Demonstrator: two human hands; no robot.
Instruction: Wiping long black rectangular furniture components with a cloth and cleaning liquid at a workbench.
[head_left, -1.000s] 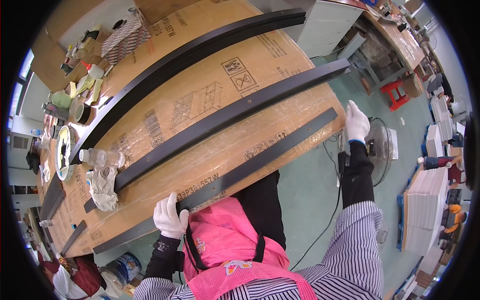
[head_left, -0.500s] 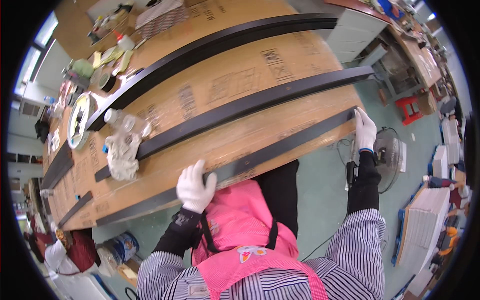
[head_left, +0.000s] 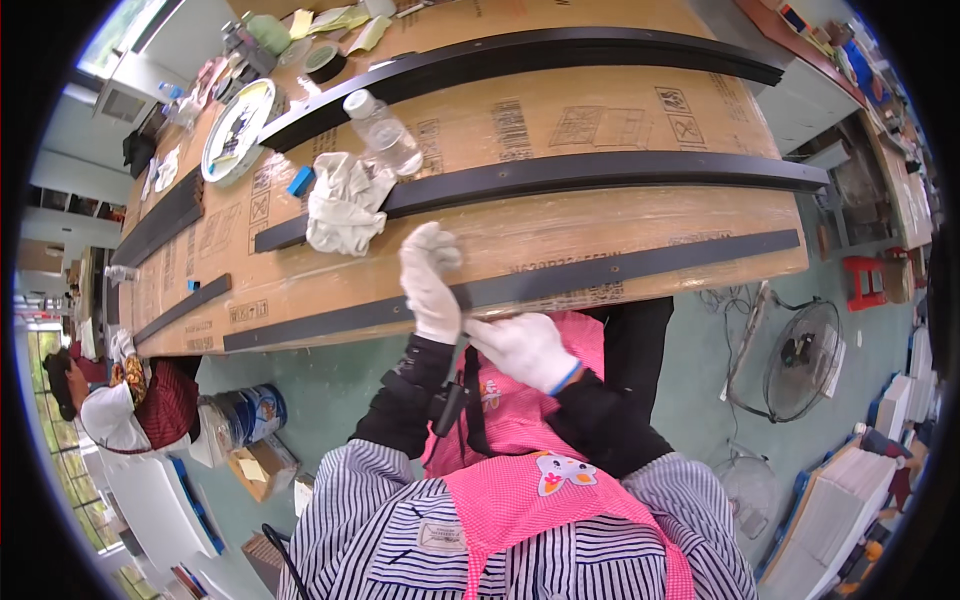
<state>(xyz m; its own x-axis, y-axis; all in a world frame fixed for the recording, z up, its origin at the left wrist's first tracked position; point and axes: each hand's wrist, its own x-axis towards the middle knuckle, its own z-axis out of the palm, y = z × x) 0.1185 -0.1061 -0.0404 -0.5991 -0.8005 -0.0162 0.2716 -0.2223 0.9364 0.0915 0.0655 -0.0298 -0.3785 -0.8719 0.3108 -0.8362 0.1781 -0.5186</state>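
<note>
Three long black strips lie on a cardboard-covered table (head_left: pixel 600 120). The near strip (head_left: pixel 640 265) runs along the front edge. My left hand (head_left: pixel 430 280), in a white glove, rests over this strip with its fingers pointing away from me. Just below the table edge, my right hand (head_left: pixel 520 345), also gloved in white with a blue wristband, reaches left, and its fingertips meet the left glove's cuff. I cannot make out whether it grips the cuff. A pink apron (head_left: pixel 520 470) covers my front.
The middle strip (head_left: pixel 600 172) and the far strip (head_left: pixel 560 48) lie beyond. A white rag (head_left: pixel 345 200), a plastic bottle (head_left: pixel 385 130), a small blue block (head_left: pixel 300 182) and a round plate (head_left: pixel 235 130) sit at left. A floor fan (head_left: pixel 800 345) stands right; another person (head_left: pixel 130 400) crouches left.
My hands were spread apart on the near strip, the right one at its far end. Both have come together at the strip's middle, in front of my body.
</note>
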